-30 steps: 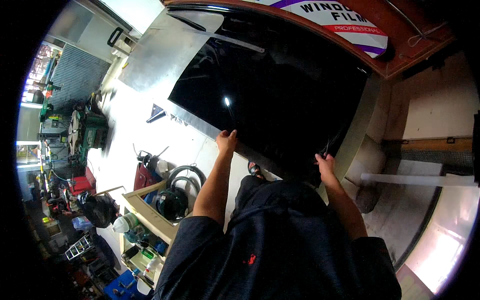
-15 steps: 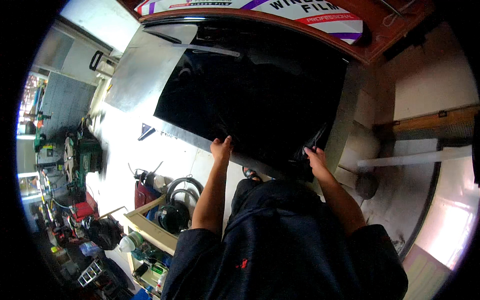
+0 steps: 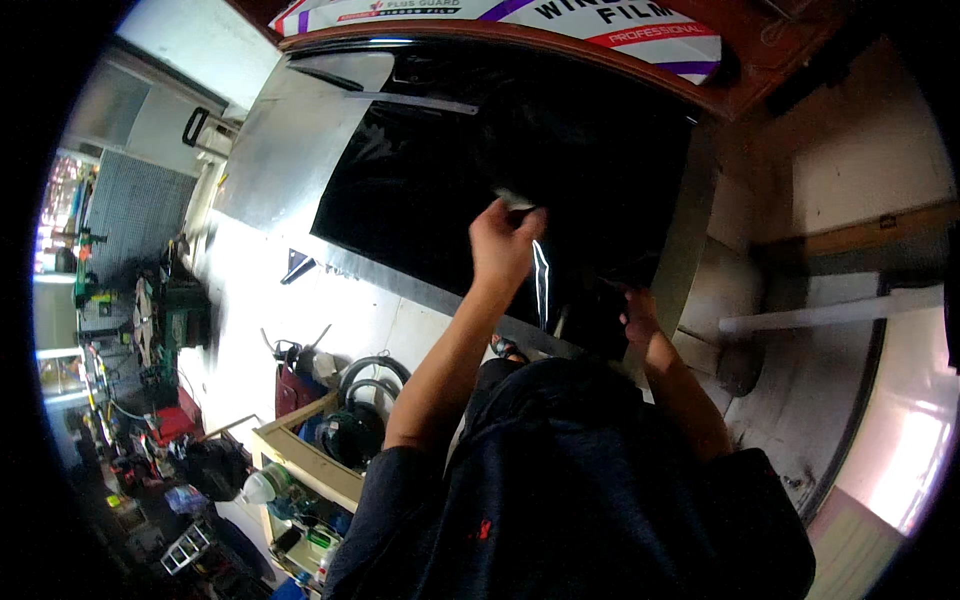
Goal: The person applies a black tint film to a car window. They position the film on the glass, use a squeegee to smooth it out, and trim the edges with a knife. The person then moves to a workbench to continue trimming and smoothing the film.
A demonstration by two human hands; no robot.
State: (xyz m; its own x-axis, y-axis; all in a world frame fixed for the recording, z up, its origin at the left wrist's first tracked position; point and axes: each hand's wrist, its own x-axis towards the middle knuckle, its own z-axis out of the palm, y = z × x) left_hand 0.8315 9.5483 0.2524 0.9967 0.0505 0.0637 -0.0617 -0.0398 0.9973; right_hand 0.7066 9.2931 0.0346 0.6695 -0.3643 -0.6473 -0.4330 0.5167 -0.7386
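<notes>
On my feed, bold black lettering runs along the long white carton [image 3: 600, 22], pale lettering crosses its red band [image 3: 655, 34]; the red mark [image 3: 485, 530] on the dark shirt [image 3: 590, 480] is too blurred.

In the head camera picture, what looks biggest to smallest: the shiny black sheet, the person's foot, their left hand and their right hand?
1. Black sheet
2. Left hand, a bit blurry
3. Right hand
4. Foot, partly hidden

That's only how big they look here.
</notes>
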